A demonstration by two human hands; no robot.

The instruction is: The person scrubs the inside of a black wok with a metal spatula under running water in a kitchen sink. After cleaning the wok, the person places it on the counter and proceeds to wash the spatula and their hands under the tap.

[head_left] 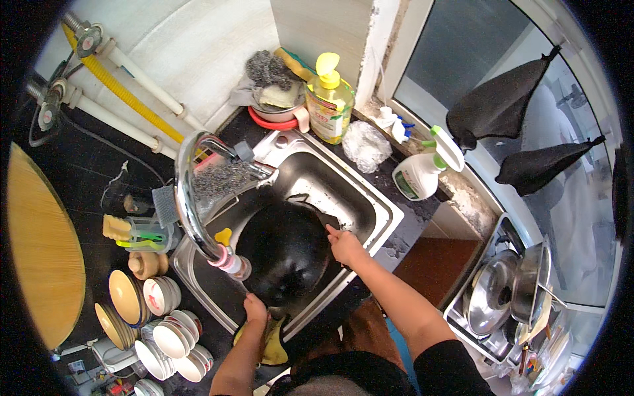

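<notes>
Both left hand (256,309) and right hand (347,248) gripped the wok (284,244), seemingly mid-wash. Turning it next likely needed steady support.

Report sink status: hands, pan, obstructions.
Right hand on black pan, right side. Left hand at its near edge, grip unclear. Pan sits in sink. Faucet overhangs pan's left edge.

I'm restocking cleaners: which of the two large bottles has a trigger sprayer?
The white spray bottle, right of the crumpled plastic bag; its trigger head is green and white. The yellow soap bottle has a pump.
</notes>
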